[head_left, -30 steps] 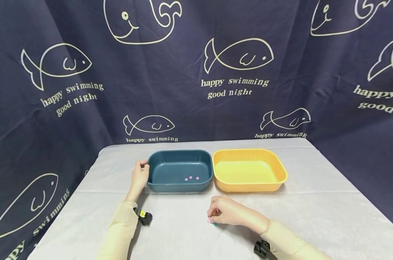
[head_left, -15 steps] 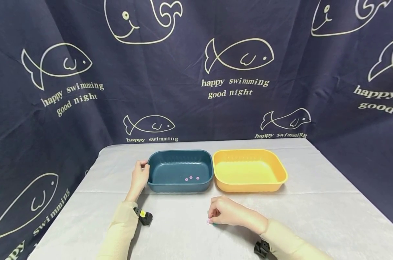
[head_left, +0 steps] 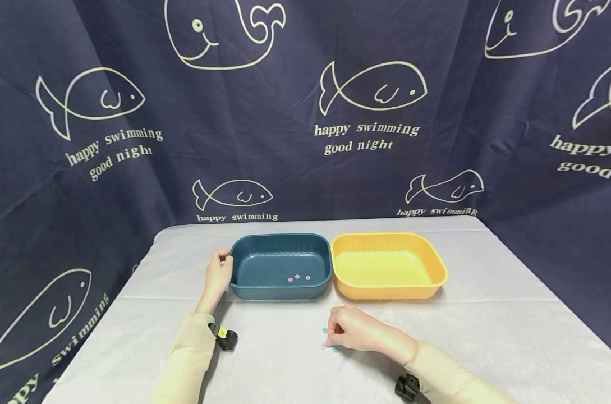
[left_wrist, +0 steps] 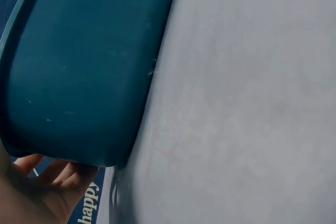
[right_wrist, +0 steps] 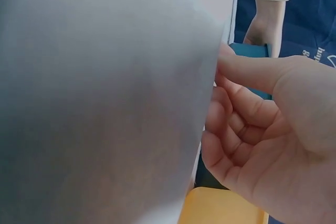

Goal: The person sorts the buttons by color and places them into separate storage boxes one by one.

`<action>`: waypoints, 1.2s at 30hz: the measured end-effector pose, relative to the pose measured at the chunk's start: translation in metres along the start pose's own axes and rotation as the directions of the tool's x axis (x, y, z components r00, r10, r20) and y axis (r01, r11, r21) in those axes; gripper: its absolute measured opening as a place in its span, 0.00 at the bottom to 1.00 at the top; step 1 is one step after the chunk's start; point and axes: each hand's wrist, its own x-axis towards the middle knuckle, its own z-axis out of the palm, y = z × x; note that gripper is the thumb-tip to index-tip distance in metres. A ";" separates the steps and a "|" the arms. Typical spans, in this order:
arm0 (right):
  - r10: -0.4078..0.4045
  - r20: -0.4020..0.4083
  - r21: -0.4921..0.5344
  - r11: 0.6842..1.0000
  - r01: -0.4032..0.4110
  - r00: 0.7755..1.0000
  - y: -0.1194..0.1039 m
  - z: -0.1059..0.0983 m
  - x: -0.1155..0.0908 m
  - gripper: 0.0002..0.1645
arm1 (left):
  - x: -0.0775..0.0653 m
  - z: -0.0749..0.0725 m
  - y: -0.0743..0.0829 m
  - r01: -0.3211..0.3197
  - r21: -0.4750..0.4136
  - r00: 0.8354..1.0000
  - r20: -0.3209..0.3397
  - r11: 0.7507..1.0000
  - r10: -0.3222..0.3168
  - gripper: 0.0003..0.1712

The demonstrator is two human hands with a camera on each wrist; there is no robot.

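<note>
My left hand [head_left: 217,276] grips the left end of a dark blue plastic bin [head_left: 280,292], its fingers bent against the end wall in the left wrist view. Several small pink buttons [head_left: 297,276] lie on the bin's floor. My right hand [head_left: 353,330] is lowered to the table in front of the bins, thumb and forefinger pinched together at a small pink button [head_left: 323,345]. Close by lie a teal button [head_left: 324,330] and another teal piece [head_left: 335,348], partly under the hand. In the right wrist view the fingers curl inward, and the tabletop hides what lies between the tips.
A yellow plastic bin [head_left: 388,292] stands against the right side of the blue one, with no pieces visible inside. Both rest on a pale cloth-covered table [head_left: 492,314]. A dark blue curtain [head_left: 295,157] with fish prints hangs behind and at the sides.
My right hand has shifted slightly right and back, uncovering the teal pieces beside it. The left hand and both bins stay in place.
</note>
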 end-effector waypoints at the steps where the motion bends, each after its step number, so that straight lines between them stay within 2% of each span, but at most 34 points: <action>1: 0.000 -0.004 0.000 1.000 0.000 1.000 0.000 0.000 0.000 0.12 | 0.000 0.000 0.000 0.002 -0.001 1.000 0.001 1.000 -0.002 0.21; 15: 0.005 0.018 0.031 1.000 -0.006 1.000 0.004 -0.001 0.001 0.10 | 0.000 -0.001 0.002 0.005 -0.005 1.000 0.005 1.000 -0.005 0.21; 25: -0.027 0.020 0.188 0.982 0.023 0.999 0.007 -0.002 -0.001 0.09 | -0.001 0.000 0.002 0.000 0.005 1.000 0.008 1.000 0.000 0.21; 36: 0.004 -0.030 0.218 0.976 0.003 1.000 0.004 -0.010 -0.001 0.05 | -0.001 -0.001 0.001 -0.008 0.001 1.000 0.000 1.000 0.008 0.21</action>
